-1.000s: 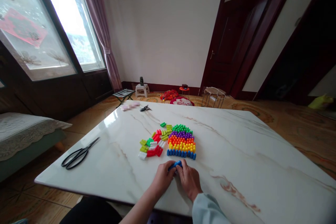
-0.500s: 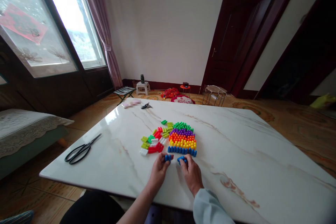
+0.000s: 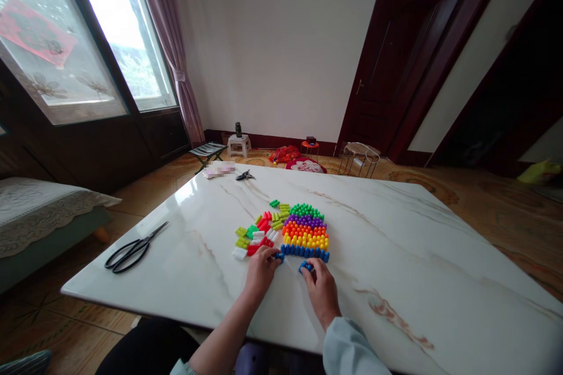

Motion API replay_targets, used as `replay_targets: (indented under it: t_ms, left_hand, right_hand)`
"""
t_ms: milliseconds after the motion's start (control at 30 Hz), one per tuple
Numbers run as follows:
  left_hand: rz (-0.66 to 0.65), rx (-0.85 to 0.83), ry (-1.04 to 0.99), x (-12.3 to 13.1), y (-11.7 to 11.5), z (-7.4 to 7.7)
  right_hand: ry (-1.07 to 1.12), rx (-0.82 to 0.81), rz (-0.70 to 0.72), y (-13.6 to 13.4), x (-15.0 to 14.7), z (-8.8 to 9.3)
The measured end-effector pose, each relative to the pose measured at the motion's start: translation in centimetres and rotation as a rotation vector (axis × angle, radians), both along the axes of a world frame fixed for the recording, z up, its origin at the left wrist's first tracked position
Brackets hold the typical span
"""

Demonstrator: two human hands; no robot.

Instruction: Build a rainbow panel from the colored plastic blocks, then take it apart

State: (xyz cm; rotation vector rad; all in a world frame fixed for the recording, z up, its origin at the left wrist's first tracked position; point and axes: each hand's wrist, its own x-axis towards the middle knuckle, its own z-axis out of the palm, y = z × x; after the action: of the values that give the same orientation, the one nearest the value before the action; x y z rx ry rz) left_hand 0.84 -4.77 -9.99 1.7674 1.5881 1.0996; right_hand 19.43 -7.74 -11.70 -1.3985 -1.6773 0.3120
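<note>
The left hand (image 3: 260, 271) pinches a small, shiny blue plastic piece (image 3: 280, 256) between its thumb and fingers. This piece is right by the left end of a row of shiny blue plastic pieces (image 3: 304, 252), and I cannot tell if it touches the row. The right hand (image 3: 323, 288) grips another bit of blue plastic (image 3: 305, 267) in its fingertips, just on the near side of the same row. The two hands are apart.

Behind the blue row are bands of round, bright beads, close together. The yellow beads (image 3: 308, 242) come first, then the orange beads (image 3: 304, 230), then the purple beads (image 3: 313, 221), and the green beads (image 3: 307, 211) are at the far end.

To the left of the beads lie short plastic tubes in a loose bunch: lime green tubes (image 3: 241, 242), red tubes (image 3: 263, 224), white tubes (image 3: 240, 254) and dark green tubes (image 3: 252, 231). The left hand is close to the near part of this bunch.

All of this is on a big white table with brown swirls (image 3: 396, 246). Black metal scissors with big loops (image 3: 132, 251) lie on the left side. Small dark pliers (image 3: 244, 176) lie near the far edge.
</note>
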Motion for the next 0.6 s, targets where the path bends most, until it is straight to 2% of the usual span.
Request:
replay_targets:
  t_ms: [200,433,600]
  left_hand:
    - [0.056,0.011,0.053,0.3,0.6,-0.5]
    - [0.162,-0.047,0.106,1.2,0.1,-0.2]
    - [0.154,-0.009,0.141,1.3,0.0,-0.5]
  right_hand:
    - [0.031,0.005,-0.007,0.2,0.0,-0.5]
    - [0.013,-0.033,0.002,0.1,0.1,-0.6]
    - [-0.023,-0.039,0.023,-0.1,-0.1,0.0]
